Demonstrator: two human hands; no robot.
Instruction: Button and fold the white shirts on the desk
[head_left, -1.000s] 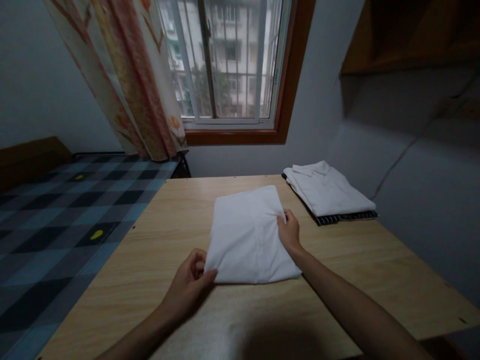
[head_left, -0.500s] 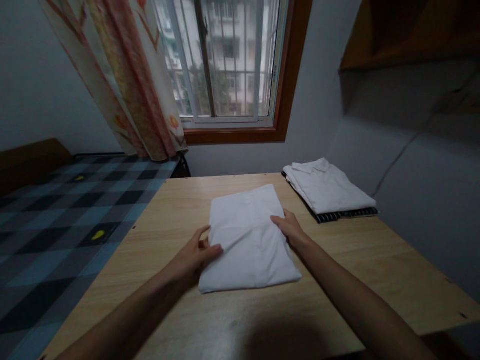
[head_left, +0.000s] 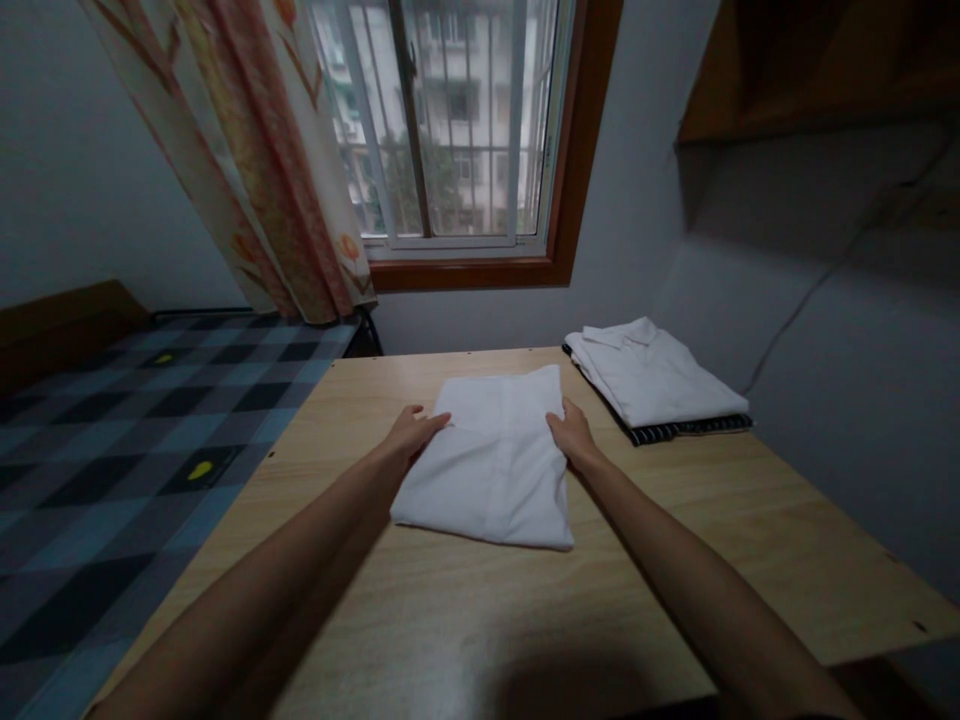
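Note:
A folded white shirt (head_left: 491, 460) lies on the wooden table (head_left: 420, 620), in a neat rectangle with a few creases; no collar shows on it. My left hand (head_left: 415, 432) grips its left edge, thumb on top and the other fingers at the side, partly hidden. On the opposite edge, my right hand (head_left: 573, 434) has its thumb over the cloth and its fingers tucked along or under the side. Both hands hold it toward its far half.
At the table's back right sits a pile with a collared white shirt (head_left: 660, 375) above dark striped cloth (head_left: 656, 434). A bed with a checked sheet (head_left: 97, 480) adjoins the left side. Beyond are a curtain (head_left: 262, 180), a barred window (head_left: 457, 130) and a wall shelf (head_left: 810, 90).
The white shirt has turned slightly, its near edge swinging left and a little away from me. My left hand has slid farther up its left edge; my right hand has moved only slightly.

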